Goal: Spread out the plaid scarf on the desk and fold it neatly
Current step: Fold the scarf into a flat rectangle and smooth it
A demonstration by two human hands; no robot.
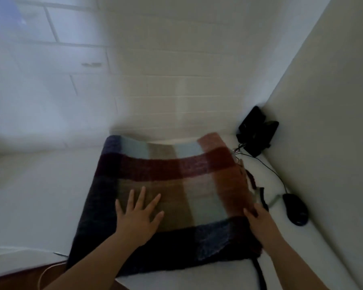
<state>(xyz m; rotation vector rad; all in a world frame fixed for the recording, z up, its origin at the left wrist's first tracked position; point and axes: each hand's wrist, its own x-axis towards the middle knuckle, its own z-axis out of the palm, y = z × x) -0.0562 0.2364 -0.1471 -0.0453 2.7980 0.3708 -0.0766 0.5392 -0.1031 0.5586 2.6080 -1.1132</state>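
The plaid scarf (176,185) lies folded into a thick rectangle on the white desk (40,195), with blocks of navy, maroon, rust, tan and pale blue. Its far edge curls up against the wall. My left hand (137,218) rests flat on its tan middle with the fingers spread. At the scarf's right edge sits my right hand (260,220), its fingers touching the fringed side; whether it pinches the cloth I cannot tell. Fringe strands hang off the right side and the near right corner.
A black wired mouse (296,209) lies right of the scarf, its cable running back to a black device (256,130) in the desk's far right corner. White walls close the back and right sides. The desk's front edge and brown floor (19,277) show at lower left.
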